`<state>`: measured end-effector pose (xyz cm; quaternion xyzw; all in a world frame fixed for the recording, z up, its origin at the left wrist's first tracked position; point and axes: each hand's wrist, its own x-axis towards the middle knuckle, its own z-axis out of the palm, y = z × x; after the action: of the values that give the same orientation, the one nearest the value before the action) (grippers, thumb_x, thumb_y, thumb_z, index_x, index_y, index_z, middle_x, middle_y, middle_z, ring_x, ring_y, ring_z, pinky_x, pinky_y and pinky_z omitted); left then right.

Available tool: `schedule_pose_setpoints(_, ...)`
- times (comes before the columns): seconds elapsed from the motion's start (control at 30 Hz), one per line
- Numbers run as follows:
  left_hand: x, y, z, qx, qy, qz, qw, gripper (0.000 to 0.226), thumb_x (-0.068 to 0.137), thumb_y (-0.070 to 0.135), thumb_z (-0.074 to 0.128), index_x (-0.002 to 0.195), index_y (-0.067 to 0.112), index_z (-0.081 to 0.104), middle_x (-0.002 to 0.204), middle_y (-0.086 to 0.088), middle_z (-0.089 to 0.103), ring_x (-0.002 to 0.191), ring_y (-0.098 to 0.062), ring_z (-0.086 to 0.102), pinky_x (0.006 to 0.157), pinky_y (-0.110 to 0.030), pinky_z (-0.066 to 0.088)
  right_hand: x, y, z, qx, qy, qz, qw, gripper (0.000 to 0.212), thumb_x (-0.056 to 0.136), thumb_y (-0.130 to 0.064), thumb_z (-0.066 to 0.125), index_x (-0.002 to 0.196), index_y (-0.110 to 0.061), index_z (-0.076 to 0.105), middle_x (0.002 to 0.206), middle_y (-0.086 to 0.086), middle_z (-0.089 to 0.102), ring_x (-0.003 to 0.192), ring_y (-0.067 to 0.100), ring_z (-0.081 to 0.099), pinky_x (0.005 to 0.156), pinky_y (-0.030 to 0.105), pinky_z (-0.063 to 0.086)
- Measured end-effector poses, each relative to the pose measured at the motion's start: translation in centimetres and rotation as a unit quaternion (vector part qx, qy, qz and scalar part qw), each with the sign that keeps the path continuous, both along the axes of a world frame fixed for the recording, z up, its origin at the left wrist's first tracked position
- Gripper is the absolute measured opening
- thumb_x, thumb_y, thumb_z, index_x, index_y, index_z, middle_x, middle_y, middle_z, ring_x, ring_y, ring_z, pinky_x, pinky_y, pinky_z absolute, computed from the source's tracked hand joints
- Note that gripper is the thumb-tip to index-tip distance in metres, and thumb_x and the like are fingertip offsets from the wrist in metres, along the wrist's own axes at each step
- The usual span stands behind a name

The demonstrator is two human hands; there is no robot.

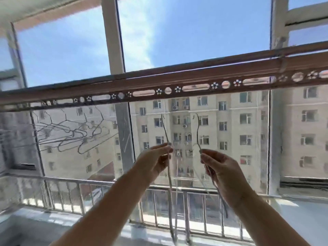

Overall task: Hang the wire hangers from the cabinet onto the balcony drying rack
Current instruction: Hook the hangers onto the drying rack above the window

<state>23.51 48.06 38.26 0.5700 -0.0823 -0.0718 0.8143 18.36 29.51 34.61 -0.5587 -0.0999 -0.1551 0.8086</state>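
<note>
Reaching up side by side, both hands are holding thin wire below the rack: the left hand [156, 161] is pinching a wire hanger [166, 132] between thumb and fingertips, its grip narrow around the wire, and the right hand [224, 172] is pinching a second wire hanger [197, 135] likewise. Both hangers are showing edge-on, tops pointing up, just under the drying rack [177, 80] and apart from it. A bunch of hangers [71, 137] is hanging from the rack's left part; further off, a metal railing [99, 182] and apartment blocks [230, 121] are standing in sunlight
</note>
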Motion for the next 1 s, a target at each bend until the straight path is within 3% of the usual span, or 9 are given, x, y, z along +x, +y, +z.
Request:
schedule_pose_setpoints(0.2,5.6,4.0,4.8,-0.013,-0.029,0.028,0.999,0.019,0.085,0.000,0.058,0.103,-0.002,0.065,0.075,-0.008,0.065,0.056,-0.011,0.057,0.043,-0.017,0.047,5.7,5.3,5.2,-0.028,-0.037,-0.036,0.998,0.015,0.082,-0.006,0.063,0.096,-0.008,0.069,0.067,-0.001,0.063,0.059,0.008,0.050,0.054,0.016,0.042)
schedule_pose_setpoints(0.37,10.1,5.6,7.2,-0.008,-0.049,0.035,0.998,0.019,0.087,0.002,0.058,0.105,0.001,0.064,0.082,-0.007,0.063,0.070,-0.013,0.054,0.050,-0.019,0.047,9.6,7.6,7.6,-0.059,-0.048,-0.095,0.993,0.016,0.083,-0.006,0.064,0.098,-0.007,0.069,0.061,-0.002,0.059,0.057,0.010,0.045,0.051,0.015,0.042)
schedule_pose_setpoints(0.6,13.6,6.8,7.8,-0.019,-0.052,0.021,0.998,0.018,0.088,-0.001,0.056,0.105,0.000,0.064,0.084,-0.010,0.063,0.072,-0.014,0.054,0.052,-0.018,0.045,13.0,9.0,9.0,-0.071,-0.055,-0.143,0.986,0.014,0.084,-0.003,0.061,0.097,-0.004,0.067,0.064,0.001,0.056,0.048,0.005,0.043,0.042,0.010,0.037)
schedule_pose_setpoints(0.77,14.8,6.9,7.4,-0.013,-0.050,0.009,0.999,0.016,0.088,0.000,0.056,0.102,-0.002,0.062,0.084,-0.010,0.062,0.069,-0.013,0.053,0.046,-0.017,0.044,14.4,8.8,9.0,-0.067,-0.046,-0.170,0.982,0.014,0.085,-0.005,0.060,0.097,-0.005,0.067,0.067,0.002,0.059,0.053,0.008,0.042,0.046,0.013,0.039)
schedule_pose_setpoints(1.0,15.9,6.9,6.3,-0.011,-0.034,0.004,0.999,0.013,0.090,0.001,0.054,0.099,-0.002,0.063,0.080,-0.009,0.061,0.068,-0.012,0.052,0.056,-0.019,0.043,15.4,8.2,7.7,-0.051,-0.008,-0.159,0.986,0.008,0.084,-0.003,0.060,0.089,-0.004,0.067,0.070,0.006,0.061,0.060,0.012,0.045,0.058,0.023,0.040)
